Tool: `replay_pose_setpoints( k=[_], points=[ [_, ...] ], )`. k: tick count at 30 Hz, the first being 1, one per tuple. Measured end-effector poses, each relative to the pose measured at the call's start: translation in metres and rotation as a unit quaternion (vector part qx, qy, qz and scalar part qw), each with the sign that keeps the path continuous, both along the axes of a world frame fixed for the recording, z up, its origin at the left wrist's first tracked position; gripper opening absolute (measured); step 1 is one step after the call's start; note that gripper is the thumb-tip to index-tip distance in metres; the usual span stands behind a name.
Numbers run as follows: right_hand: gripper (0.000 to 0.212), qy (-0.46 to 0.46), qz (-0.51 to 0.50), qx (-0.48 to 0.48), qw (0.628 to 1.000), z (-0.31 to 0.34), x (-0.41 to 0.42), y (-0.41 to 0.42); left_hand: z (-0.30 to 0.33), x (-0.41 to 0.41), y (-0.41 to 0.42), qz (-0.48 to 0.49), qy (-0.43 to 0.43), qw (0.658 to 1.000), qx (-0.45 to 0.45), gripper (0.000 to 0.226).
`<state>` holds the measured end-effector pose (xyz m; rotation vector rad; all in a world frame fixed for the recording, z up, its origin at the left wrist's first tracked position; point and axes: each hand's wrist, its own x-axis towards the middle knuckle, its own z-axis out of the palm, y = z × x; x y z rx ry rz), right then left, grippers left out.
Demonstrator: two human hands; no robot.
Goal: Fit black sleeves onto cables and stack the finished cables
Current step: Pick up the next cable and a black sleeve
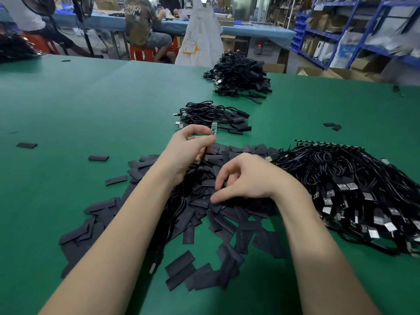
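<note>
The left hand (pixel 186 146) pinches a cable (pixel 204 153) just below its bare circuit board (pixel 214 128), held upright above the sleeves (pixel 204 214) heaped on the green tabletop (pixel 91 105). The right hand (pixel 247 178), its grip curled, fingertips a sleeve in the heap. Unsleeved cables (pixel 352 189) lie right; finished stacks (pixel 213 118) beyond.

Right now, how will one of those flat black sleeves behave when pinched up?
Probably light and floppy: the sleeves lie flat and thin. Likely to slide, since they overlap loosely on the smooth green table. The right hand may lift two.
</note>
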<state>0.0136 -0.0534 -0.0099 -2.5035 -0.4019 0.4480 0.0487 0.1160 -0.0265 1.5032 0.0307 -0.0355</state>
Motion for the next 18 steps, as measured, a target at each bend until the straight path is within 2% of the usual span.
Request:
replay_pose_setpoints(
  k=[3, 5, 9, 18],
  points=[
    [0.033, -0.029, 0.006, -0.076, 0.997, -0.003, -0.001, 0.015, 0.000, 0.001, 0.000, 0.007, 0.002, 1.000, -0.003, 0.015],
    [0.030, -0.040, 0.000, -0.094, 0.995, -0.003, -0.001, 0.019, 0.000, 0.002, 0.000, 0.017, 0.007, 1.000, -0.009, 0.020],
    [0.015, -0.042, -0.025, -0.081, 0.996, -0.001, 0.002, 0.013, 0.001, 0.003, 0.000, 0.021, 0.010, 1.000, -0.014, 0.024],
    [0.010, -0.054, -0.028, -0.059, 0.996, -0.002, 0.006, 0.004, 0.001, 0.002, -0.004, -0.002, -0.013, 1.000, 0.016, 0.017]
  ],
)
